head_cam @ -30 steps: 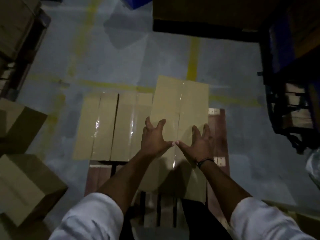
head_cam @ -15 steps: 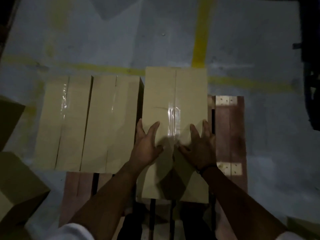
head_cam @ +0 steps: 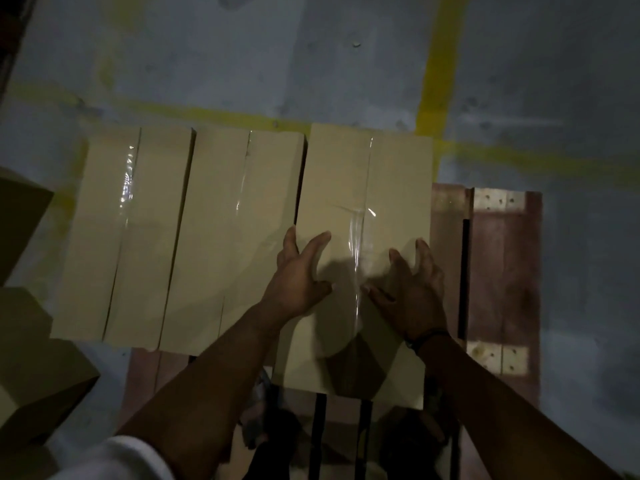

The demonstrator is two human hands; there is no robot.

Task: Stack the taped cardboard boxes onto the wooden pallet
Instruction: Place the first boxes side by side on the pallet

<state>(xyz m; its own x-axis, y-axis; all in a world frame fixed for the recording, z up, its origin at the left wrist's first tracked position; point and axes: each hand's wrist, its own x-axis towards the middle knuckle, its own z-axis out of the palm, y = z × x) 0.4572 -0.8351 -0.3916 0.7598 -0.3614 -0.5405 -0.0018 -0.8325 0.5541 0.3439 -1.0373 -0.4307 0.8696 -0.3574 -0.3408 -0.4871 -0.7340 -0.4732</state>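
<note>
The taped cardboard box (head_cam: 363, 181) lies flat on the wooden pallet (head_cam: 498, 258), its long side running from the near edge toward the far edge. A strip of clear tape (head_cam: 358, 265) shines down its middle seam. Bare reddish boards show between this box and the pallet's right edge. On its left side it sits just beside a second box (head_cam: 235, 223), with a thin dark gap between them, and a third box (head_cam: 114, 230) sits beyond that, so the three make a row across the pallet.

Both hands lie on top of the first box with the fingers spread and nothing gripped. The left hand (head_cam: 298, 275) rests near the box's left edge; the right hand (head_cam: 412, 289), with a dark wristband (head_cam: 427, 336) behind it, rests near the box's right edge.

More cardboard boxes (head_cam: 31, 358) stand on the grey floor off the pallet's left side. Yellow lines (head_cam: 436, 74) cross the floor past the far edge. The light is dim.
</note>
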